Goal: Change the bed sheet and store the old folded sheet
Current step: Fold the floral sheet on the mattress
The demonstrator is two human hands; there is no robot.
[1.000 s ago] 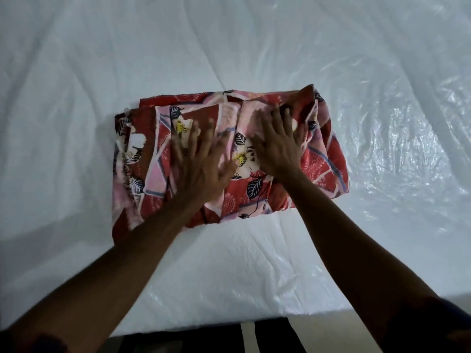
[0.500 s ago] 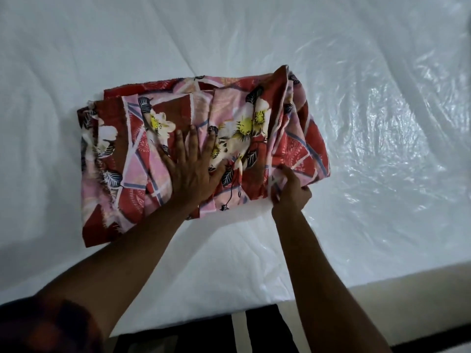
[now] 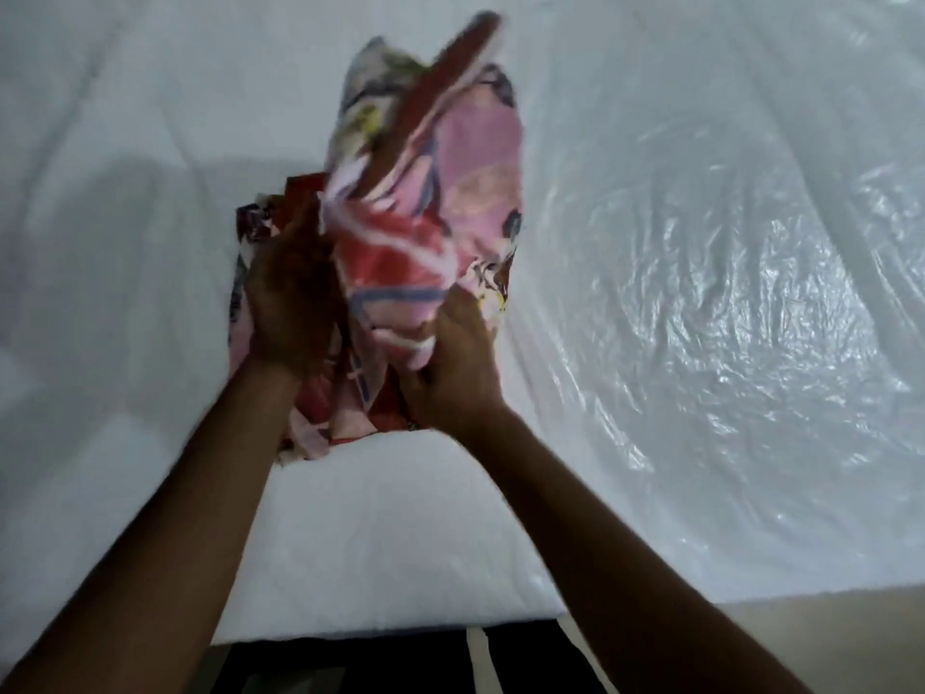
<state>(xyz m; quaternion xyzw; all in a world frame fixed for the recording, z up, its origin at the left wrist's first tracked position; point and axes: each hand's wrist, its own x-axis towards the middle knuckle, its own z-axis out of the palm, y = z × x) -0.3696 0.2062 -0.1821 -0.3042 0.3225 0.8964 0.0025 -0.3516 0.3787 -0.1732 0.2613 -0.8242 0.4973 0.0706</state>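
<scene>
The bed (image 3: 701, 303) fills nearly the whole view, its mattress under a clear, crinkled plastic cover that glints brightly on the right and lies dull and shadowed on the left. Near the bed's front edge, about mid-width, sits the old folded sheet (image 3: 435, 227), a red and pink floral bundle. Its right part is raised and stands steeply up off the mattress, blurred by motion, while a lower part lies flat on the plastic to the left and under the arms. Two bare forearms reach in from the bottom corners and cover the bundle's near edge. The right hand (image 3: 458, 365) grips the raised fold at its lower right corner, fingers curled into the cloth. The left hand (image 3: 293, 305) lies against the left part of the bundle, back towards the camera; blur hides whether its fingers are flat or curled into the fabric. Beyond the bed's front edge a strip of pale floor (image 3: 826, 638) shows at lower right. A dark patch with pale stripes (image 3: 380, 663) sits between the forearms, too dim to identify
</scene>
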